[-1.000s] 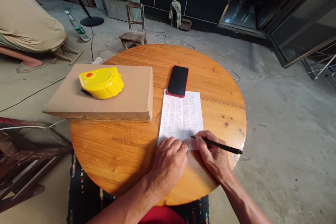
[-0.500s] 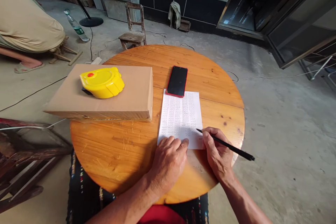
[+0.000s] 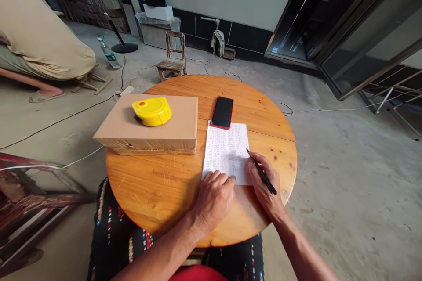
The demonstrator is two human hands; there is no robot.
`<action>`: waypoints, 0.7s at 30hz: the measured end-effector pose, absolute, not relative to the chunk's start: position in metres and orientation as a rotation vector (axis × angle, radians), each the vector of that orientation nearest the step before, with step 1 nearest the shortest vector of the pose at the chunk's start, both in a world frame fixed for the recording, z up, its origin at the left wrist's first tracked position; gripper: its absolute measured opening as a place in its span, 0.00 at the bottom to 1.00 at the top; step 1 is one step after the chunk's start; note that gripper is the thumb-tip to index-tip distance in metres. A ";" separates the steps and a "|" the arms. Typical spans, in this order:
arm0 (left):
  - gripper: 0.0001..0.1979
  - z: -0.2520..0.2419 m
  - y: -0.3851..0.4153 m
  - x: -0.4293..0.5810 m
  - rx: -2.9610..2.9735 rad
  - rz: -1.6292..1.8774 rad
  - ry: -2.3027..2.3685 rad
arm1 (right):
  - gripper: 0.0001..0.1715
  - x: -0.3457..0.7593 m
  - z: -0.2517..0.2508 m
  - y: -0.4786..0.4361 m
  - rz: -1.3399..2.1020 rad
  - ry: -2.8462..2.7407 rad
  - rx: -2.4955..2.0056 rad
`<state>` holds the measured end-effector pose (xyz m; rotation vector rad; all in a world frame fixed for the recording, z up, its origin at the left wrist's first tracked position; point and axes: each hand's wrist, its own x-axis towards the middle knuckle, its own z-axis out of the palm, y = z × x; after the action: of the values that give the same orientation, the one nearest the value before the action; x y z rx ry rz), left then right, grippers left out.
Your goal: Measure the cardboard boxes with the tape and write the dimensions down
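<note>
- Pen (image 3: 265,177) has swung round, back end nearer the wrist, clamped in the right hand (image 3: 262,189).
- Left hand (image 3: 216,195) curled on the lower edge of the paper (image 3: 227,153); cannot tell if gripping.
- Phone (image 3: 222,113) overlaps the paper's top, on the table (image 3: 158,193).

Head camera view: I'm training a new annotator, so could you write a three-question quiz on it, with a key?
1. Which hand holds the slim black pen?
2. True or false: the yellow plastic tape measure with a red button rests on the brown cardboard box.
3. What overlaps the upper edge of the white paper sheet?
a) the tape measure
b) the dark-screened phone in a red case
c) the box

Key:
1. The right hand.
2. True.
3. b
</note>
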<state>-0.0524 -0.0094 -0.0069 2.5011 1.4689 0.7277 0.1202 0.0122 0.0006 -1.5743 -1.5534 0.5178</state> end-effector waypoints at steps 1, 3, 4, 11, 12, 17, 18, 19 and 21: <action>0.09 -0.007 -0.009 -0.053 2.505 0.735 1.469 | 0.16 0.123 0.003 0.015 0.502 -1.636 -1.564; 0.09 -0.008 -0.009 -0.053 2.511 0.752 1.466 | 0.20 0.129 0.009 0.024 0.398 -1.858 -1.547; 0.09 -0.008 -0.010 -0.052 2.514 0.762 1.464 | 0.22 0.131 0.012 0.029 0.311 -1.985 -1.550; 0.11 -0.009 -0.012 -0.052 2.539 0.936 1.463 | 0.30 0.126 0.019 0.051 0.020 -2.368 -1.615; 0.12 -0.011 -0.011 -0.052 2.538 0.957 1.463 | 0.32 0.127 0.018 0.048 0.001 -2.348 -1.629; 0.13 -0.017 -0.011 -0.049 2.546 1.025 1.461 | 0.32 0.131 0.007 0.016 0.040 -2.198 -1.616; 0.13 -0.015 -0.012 -0.049 2.547 1.025 1.468 | 0.30 0.131 0.005 0.010 0.076 -2.162 -1.597; 0.13 -0.013 -0.014 -0.049 2.548 1.018 1.477 | 0.28 0.132 0.003 0.005 0.107 -2.123 -1.580; 0.12 -0.005 -0.017 -0.052 2.541 0.979 1.509 | 0.25 0.132 -0.001 0.000 0.142 -2.056 -1.557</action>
<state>-0.0524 -0.0174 -0.0050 2.5406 1.5088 0.9787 0.1317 -0.0003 -0.0008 -1.5573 -2.0557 0.1422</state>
